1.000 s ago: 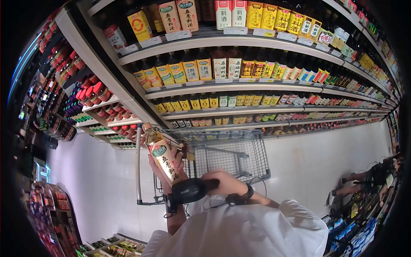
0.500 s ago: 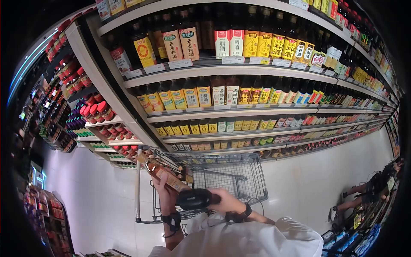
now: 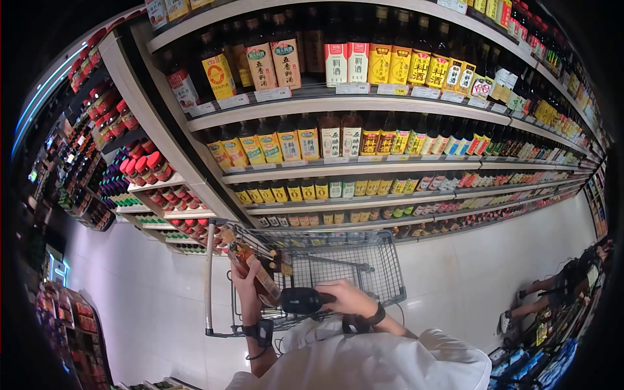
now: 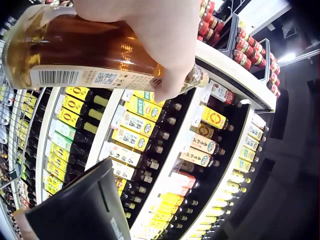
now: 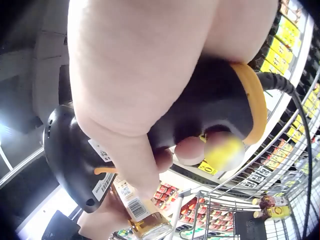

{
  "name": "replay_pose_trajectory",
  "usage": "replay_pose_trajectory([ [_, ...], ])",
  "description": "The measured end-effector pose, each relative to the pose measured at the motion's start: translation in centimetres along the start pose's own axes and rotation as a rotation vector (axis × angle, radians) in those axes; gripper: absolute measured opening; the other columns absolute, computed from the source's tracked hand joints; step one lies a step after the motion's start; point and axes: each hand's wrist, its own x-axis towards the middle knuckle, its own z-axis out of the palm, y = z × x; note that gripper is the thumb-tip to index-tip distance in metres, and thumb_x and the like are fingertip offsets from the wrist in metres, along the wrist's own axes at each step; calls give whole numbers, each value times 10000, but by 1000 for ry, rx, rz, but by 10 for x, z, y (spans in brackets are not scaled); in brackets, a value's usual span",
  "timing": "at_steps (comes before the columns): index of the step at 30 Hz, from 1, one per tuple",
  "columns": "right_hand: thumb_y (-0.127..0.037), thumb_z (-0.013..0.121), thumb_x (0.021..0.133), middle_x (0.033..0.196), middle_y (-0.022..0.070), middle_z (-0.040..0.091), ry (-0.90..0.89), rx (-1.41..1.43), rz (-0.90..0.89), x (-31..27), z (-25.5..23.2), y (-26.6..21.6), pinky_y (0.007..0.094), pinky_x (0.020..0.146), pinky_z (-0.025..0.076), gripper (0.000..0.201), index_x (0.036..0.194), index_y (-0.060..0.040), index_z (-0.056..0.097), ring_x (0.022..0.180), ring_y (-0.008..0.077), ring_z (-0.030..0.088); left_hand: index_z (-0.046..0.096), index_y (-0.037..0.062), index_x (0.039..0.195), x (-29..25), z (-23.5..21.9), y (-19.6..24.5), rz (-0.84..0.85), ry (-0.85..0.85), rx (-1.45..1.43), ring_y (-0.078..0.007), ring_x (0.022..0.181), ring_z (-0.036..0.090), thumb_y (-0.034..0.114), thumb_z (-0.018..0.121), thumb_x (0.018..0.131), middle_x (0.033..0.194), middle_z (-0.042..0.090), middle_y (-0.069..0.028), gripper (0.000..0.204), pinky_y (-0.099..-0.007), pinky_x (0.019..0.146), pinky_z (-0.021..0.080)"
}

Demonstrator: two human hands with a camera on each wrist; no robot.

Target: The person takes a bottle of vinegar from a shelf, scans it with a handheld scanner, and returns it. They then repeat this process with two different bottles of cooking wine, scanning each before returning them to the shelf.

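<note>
A glass bottle [image 3: 265, 283] of amber liquid is gripped by my left hand [image 3: 246, 287] above the cart. In the left wrist view the bottle [image 4: 100, 42] lies sideways, its barcode label showing beneath the fingers of the left hand [image 4: 160, 30]. My right hand [image 3: 350, 300] grips a black handheld scanner [image 3: 301, 300], whose head is close to the bottle's base end. The right wrist view has the right hand [image 5: 135, 65] around the handle of the scanner [image 5: 70, 155], with the bottle [image 5: 140, 207] and its barcode beyond the head.
A wire shopping cart [image 3: 398, 266] stands below the hands, with bottles [image 5: 272, 212] inside. Shelves [image 3: 338, 104] of labelled bottles rise in front, and red-lidded jars [image 3: 155, 168] stand at the left. A black cable [image 5: 306, 150] runs from the scanner. Another person [image 3: 552, 286] is at the right.
The bottle has turned in my left hand, its front label swinging away from the head view, and it has lowered with the hand. The right hand still holds the scanner beside it. The head view has tilted up.
</note>
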Motion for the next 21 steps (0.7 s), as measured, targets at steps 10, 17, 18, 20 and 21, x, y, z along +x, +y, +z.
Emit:
replay_pose_trajectory([
  [10, -35, 748, 684, 1040, 98, 660, -32, -86, 2, -1, 1, -4, 452, 735, 504, 485, 1154, -44, 631, 929, 360, 643, 533, 44, 1282, -8, 1, 4, -55, 34, 2, -114, 893, 560, 320, 649, 964, 1035, 572, -16, 436, -288, 767, 473],
  [17, -46, 756, 684, 1089, 100, 659, -51, -123, 33, -3, -2, -1, 451, 762, 507, 519, 1183, -39, 614, 985, 351, 639, 551, 55, 1257, -3, -12, -10, -102, 41, 37, -103, 878, 557, 257, 648, 961, 999, 571, 0, 371, -281, 758, 464],
  [18, -46, 756, 684, 1094, 100, 659, -54, -125, 37, -3, -2, 0, 450, 764, 507, 522, 1186, -39, 612, 990, 350, 638, 553, 55, 1254, -4, -12, -10, -114, 51, 48, -103, 880, 557, 252, 649, 960, 999, 573, 1, 367, -281, 764, 462],
  [20, -48, 754, 691, 1104, 99, 659, -67, -116, 43, -2, -2, 1, 448, 772, 508, 518, 1188, -39, 611, 995, 348, 639, 556, 58, 1247, -3, -12, -11, -108, 43, 42, -103, 885, 557, 246, 652, 957, 1001, 575, 3, 359, -280, 774, 459],
  [21, -49, 753, 694, 1109, 99, 660, -74, -112, 46, -2, -1, 2, 447, 776, 508, 516, 1190, -40, 610, 997, 347, 639, 558, 59, 1244, -3, -13, -11, -105, 39, 39, -104, 887, 558, 244, 654, 955, 1002, 576, 3, 355, -280, 779, 458],
])
